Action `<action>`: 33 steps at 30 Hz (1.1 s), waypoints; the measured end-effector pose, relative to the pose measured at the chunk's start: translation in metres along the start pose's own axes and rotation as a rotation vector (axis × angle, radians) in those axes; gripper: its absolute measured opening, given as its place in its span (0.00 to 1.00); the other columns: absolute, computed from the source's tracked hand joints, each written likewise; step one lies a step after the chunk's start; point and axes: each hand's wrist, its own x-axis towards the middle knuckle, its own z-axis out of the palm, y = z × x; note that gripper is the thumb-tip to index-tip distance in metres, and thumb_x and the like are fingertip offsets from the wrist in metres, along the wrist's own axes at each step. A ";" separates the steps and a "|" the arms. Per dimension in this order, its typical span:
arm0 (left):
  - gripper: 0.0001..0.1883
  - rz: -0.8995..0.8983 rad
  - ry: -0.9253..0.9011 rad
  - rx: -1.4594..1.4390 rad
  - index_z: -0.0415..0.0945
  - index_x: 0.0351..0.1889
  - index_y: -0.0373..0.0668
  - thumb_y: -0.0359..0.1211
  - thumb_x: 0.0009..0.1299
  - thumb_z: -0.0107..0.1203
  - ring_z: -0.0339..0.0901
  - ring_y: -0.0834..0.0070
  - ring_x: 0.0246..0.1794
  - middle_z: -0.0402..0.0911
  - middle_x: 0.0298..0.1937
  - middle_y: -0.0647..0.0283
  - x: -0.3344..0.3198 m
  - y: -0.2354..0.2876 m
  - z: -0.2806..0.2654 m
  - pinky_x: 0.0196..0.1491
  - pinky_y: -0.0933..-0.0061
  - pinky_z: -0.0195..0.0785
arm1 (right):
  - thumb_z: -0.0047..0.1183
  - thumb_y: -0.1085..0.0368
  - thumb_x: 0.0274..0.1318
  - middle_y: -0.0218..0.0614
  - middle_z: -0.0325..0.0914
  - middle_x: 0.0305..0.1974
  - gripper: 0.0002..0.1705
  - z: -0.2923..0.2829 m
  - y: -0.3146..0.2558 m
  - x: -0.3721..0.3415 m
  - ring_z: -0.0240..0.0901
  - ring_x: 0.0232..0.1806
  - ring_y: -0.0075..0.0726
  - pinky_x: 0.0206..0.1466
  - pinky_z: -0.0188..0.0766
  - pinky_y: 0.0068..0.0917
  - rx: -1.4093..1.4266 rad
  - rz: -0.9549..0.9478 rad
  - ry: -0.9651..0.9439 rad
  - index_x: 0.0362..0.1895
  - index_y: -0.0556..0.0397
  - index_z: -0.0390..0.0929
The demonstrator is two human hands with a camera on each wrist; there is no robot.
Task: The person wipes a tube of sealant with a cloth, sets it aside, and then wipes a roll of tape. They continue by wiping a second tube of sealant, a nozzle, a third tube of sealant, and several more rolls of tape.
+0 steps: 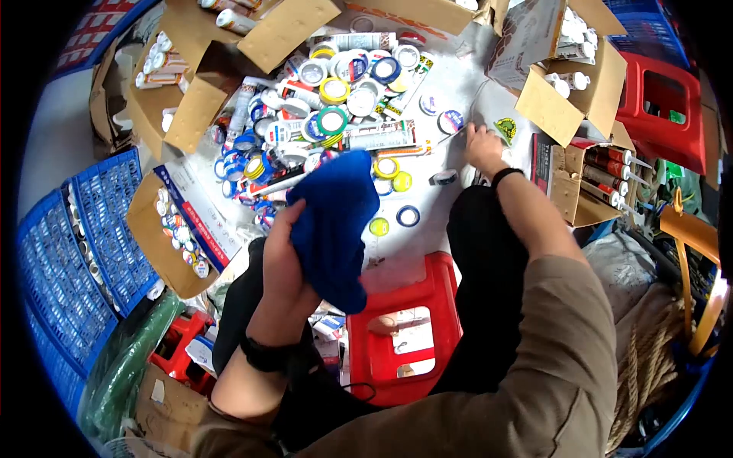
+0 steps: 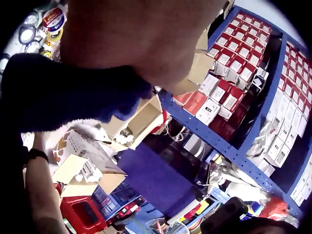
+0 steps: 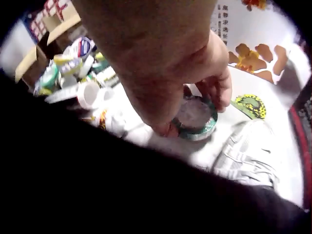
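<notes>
A blue cloth (image 1: pixel 336 229) hangs from my left hand (image 1: pixel 284 278), its fingers curled behind and into the fabric. The left wrist view shows the same cloth (image 2: pixel 73 92) below the large, close left hand (image 2: pixel 131 39). Out to the right, my right hand (image 1: pixel 485 149) is down on the white surface. In the right wrist view the right hand (image 3: pixel 170 83) pinches a green-edged roll of tape (image 3: pixel 196 118) between thumb and fingers. Left of it lies a heap of tape rolls (image 1: pixel 334 90) and tubes (image 1: pixel 382 135).
Cardboard boxes (image 1: pixel 551 108) with tubes stand at the back and right. A red stool (image 1: pixel 443 328) is between the knees. Blue crates (image 1: pixel 114 229) stand left, another red stool (image 1: pixel 691 114) right. Loose rolls (image 1: pixel 408 216) lie near the front edge.
</notes>
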 end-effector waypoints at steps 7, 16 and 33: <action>0.27 0.379 -0.030 -0.221 0.69 0.63 0.39 0.49 0.77 0.43 0.80 0.64 0.50 0.80 0.54 0.56 -0.006 -0.002 -0.001 0.54 0.61 0.74 | 0.64 0.62 0.52 0.40 0.68 0.53 0.35 -0.196 -0.016 -0.084 0.73 0.51 0.41 0.57 0.72 0.34 0.811 -0.597 -0.143 0.66 0.47 0.70; 0.36 0.515 -0.541 -0.264 0.54 0.74 0.42 0.58 0.80 0.24 0.61 0.61 0.72 0.62 0.72 0.56 -0.071 -0.011 0.034 0.74 0.57 0.52 | 0.64 0.59 0.52 0.52 0.67 0.53 0.37 -0.329 -0.152 -0.292 0.66 0.53 0.57 0.59 0.67 0.43 0.692 -0.978 0.560 0.66 0.55 0.68; 0.22 0.723 -0.408 -0.126 0.63 0.69 0.33 0.31 0.79 0.43 0.71 0.68 0.64 0.71 0.66 0.53 -0.077 0.018 -0.017 0.68 0.64 0.62 | 0.45 0.56 0.70 0.43 0.73 0.56 0.28 -0.326 -0.164 -0.268 0.78 0.49 0.42 0.50 0.74 0.29 1.882 -0.649 0.084 0.70 0.51 0.63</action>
